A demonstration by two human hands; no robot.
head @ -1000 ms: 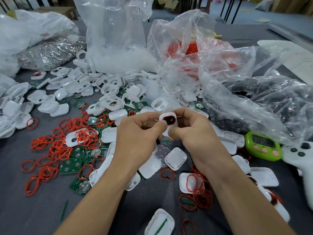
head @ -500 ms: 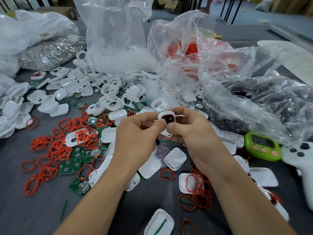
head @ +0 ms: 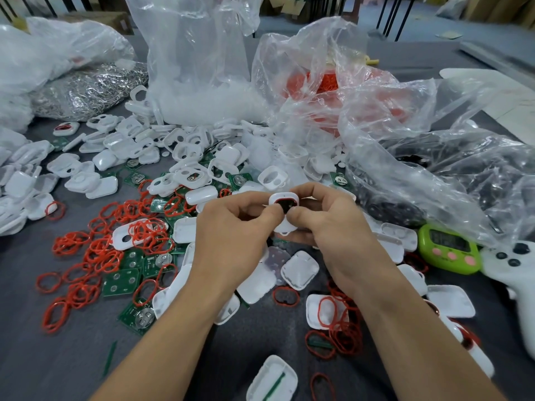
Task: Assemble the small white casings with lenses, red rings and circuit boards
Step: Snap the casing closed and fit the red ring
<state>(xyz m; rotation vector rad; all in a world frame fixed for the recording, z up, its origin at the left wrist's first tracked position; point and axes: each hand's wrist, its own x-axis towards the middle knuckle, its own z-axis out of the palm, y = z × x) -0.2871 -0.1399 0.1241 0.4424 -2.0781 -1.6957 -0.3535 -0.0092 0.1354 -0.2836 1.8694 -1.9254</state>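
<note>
Both thumbs have slid up over the open face of the white casing (head: 285,196), which sits a little higher than a second ago. Far left on the grey bench (head: 43,357), a clear bag (head: 86,88) holds silvery metal parts, with casing shells (head: 101,160) spilled in front of it. Loose red rings (head: 95,247) and green circuit boards (head: 121,282) lie nearer. A tall bag (head: 199,82) holds small white pieces. At centre, the left hand (head: 231,230) and right hand (head: 338,230) each have a closed grip on the casing, held above the bench. The thumb tips press at the red ring (head: 278,200) seated around its dark inside. Behind, a crumpled bag (head: 327,82) holds red rings, and further right a dark-filled bag (head: 463,175) holds black parts. A green timer (head: 448,250) and a white controller (head: 518,264) lie far right.
</note>
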